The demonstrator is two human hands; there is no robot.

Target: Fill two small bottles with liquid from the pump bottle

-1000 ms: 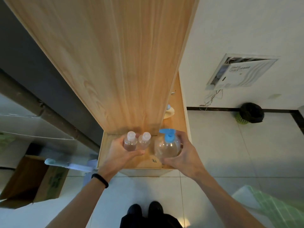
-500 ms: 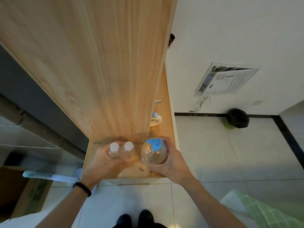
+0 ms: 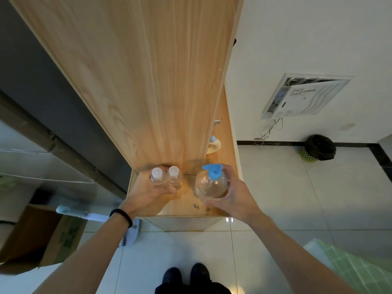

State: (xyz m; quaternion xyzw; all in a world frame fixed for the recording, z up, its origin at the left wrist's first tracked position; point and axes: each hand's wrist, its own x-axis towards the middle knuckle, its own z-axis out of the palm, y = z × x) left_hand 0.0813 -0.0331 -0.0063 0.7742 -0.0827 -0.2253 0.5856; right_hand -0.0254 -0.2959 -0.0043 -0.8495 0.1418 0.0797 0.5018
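Left hand [image 3: 148,195]: wrapped around the two small bottles [image 3: 166,179], fingers curled behind them and the thumb [image 3: 167,190] pressed across their front, so both are pinched together in one grasp.
Two small bottles: clear, capped in white, upright and touching side by side, over the left part of the wooden shelf [image 3: 186,206].
Right hand [image 3: 232,197]: cupped around the pump bottle [image 3: 211,184]; fingers [image 3: 228,174] curl over its far right side and the thumb lies along its near lower edge.
Pump bottle: round, clear body with a blue pump head [image 3: 212,171], upright, to the right of the small bottles and apart from them, above the right part of the shelf. Whether it rests on the board or is lifted cannot be told.
Wooden shelf: low ledge at the foot of a tall wooden cabinet [image 3: 135,81], with dark marks near its front edge.
Wristband [image 3: 121,217]: black, on the left wrist.
Small dish [image 3: 214,145]: pale, further back on the shelf, with a light-blue item on it.
Floor [image 3: 275,187]: pale tiles; a black-bagged bin [image 3: 319,147] stands by the wall to the right.
Cardboard box [image 3: 40,236]: open, on the left.
Shoes [image 3: 186,274]: black, at the bottom edge.
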